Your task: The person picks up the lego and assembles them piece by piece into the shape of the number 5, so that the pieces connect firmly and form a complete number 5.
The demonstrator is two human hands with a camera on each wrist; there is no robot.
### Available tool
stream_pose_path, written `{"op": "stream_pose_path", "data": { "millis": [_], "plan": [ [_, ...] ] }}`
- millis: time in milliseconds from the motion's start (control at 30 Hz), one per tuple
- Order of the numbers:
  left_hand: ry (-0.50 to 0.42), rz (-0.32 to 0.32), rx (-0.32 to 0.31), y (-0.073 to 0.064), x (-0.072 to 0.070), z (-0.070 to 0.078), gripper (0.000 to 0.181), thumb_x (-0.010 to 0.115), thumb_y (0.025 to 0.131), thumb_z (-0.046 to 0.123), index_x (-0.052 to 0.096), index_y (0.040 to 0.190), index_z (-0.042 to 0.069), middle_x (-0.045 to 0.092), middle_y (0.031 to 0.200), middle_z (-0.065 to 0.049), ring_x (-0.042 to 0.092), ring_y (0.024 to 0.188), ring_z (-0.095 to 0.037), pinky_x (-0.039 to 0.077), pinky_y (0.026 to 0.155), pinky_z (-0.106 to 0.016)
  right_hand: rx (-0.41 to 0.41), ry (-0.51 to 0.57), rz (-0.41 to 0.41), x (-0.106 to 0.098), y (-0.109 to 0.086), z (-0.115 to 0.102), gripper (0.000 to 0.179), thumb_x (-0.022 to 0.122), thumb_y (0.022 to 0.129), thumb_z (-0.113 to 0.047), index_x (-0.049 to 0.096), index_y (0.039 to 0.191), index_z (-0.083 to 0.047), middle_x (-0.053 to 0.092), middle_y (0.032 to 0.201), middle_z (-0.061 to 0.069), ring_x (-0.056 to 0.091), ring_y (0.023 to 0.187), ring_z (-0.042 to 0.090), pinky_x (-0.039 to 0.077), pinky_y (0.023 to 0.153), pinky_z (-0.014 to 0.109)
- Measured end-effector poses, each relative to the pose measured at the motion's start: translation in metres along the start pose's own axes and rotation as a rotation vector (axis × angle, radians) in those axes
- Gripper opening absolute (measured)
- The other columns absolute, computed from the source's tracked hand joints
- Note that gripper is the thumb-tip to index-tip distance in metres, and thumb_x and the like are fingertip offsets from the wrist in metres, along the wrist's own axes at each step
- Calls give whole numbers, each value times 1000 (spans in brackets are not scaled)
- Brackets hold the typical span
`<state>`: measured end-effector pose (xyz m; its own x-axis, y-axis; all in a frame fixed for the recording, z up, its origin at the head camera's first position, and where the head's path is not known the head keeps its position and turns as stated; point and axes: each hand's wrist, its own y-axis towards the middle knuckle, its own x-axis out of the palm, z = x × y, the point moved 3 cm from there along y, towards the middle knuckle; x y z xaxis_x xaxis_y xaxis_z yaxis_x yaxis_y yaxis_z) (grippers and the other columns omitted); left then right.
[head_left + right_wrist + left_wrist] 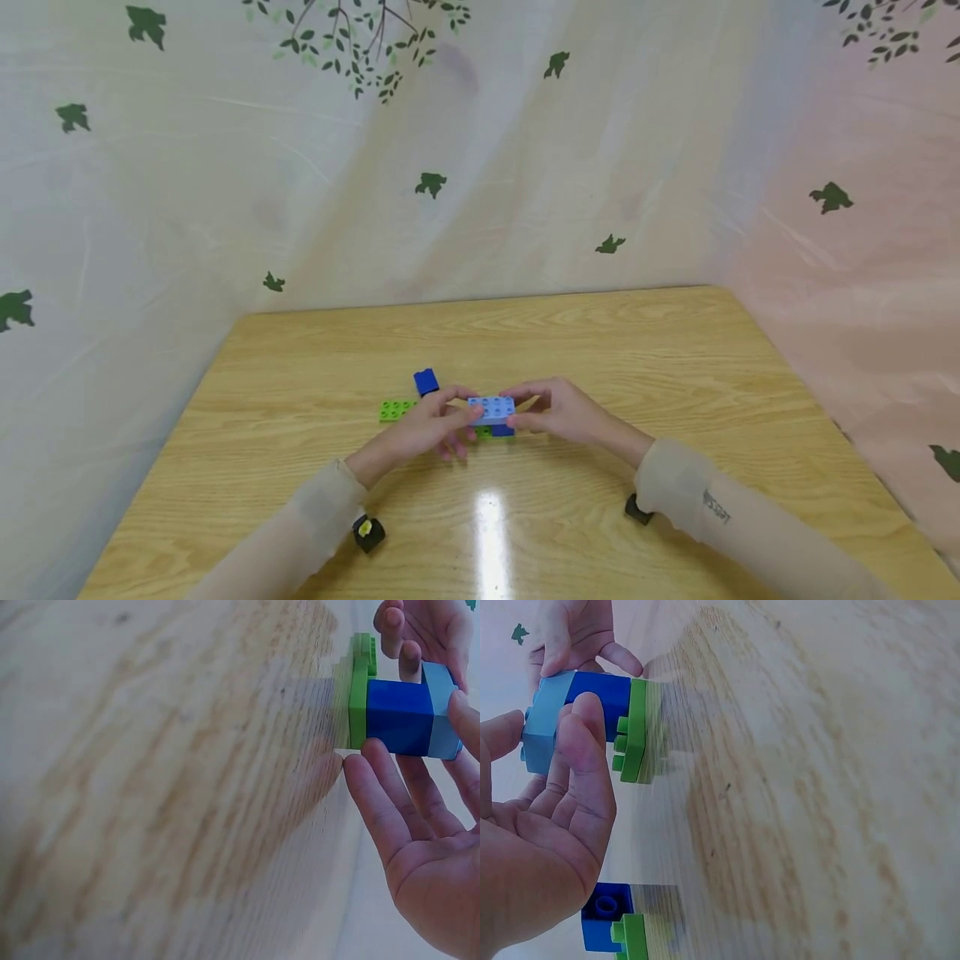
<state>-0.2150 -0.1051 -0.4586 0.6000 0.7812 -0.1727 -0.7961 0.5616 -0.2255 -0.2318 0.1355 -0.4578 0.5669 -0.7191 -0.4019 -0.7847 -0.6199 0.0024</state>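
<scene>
A light blue building brick [492, 407] with studs on top sits level over a dark blue brick [399, 716]. Under them a thin green brick [634, 735] lies on the table, its studs showing beyond the dark blue one. My left hand [423, 425] pinches the light blue brick's left end between thumb and fingers. From the other side my right hand [566, 410] holds its right end, thumb on the near side. In the right wrist view, the lower fingers of that hand spread beside the dark blue brick.
Left of the stack another thin green brick [396, 410] lies on the wooden table [585, 517], partly behind my left hand. Just beyond it a second dark blue brick [426, 381] lies tipped over, its hollow underside facing the left wrist camera. A leaf-patterned cloth [510, 208] hangs behind the table.
</scene>
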Motion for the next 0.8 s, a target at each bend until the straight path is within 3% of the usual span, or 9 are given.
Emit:
{"op": "stream_pose_path", "data": {
  "millis": [200,400,567,800],
  "plan": [
    [57,6,15,1,-2,3,52,61,102,44,50,139,9,72,98,-19,71,71,-31,59,57,-36,46,60,-11,1,-1,-2,44,76,94,-24,66,134,-8,68,119,10,72,87,30,62,66,41],
    [115,45,38,0,-14,9,56,63,102,40,47,141,4,70,101,-19,71,76,-34,61,60,-42,77,58,-7,1,0,-3,45,77,93,-27,66,133,-10,67,118,10,71,89,30,62,63,43],
    [115,149,39,-4,-29,17,53,65,101,35,50,140,4,65,108,-23,70,82,-37,60,61,-43,81,62,-10,0,0,-3,46,77,93,-27,66,134,-9,67,119,11,71,90,29,62,64,43],
    [170,311,31,-7,-46,13,52,67,100,26,47,143,5,54,118,-15,64,88,-36,58,61,-41,74,51,-24,-1,-1,-4,46,77,93,-27,66,134,-8,67,119,10,71,91,28,62,64,43]
  ]
}}
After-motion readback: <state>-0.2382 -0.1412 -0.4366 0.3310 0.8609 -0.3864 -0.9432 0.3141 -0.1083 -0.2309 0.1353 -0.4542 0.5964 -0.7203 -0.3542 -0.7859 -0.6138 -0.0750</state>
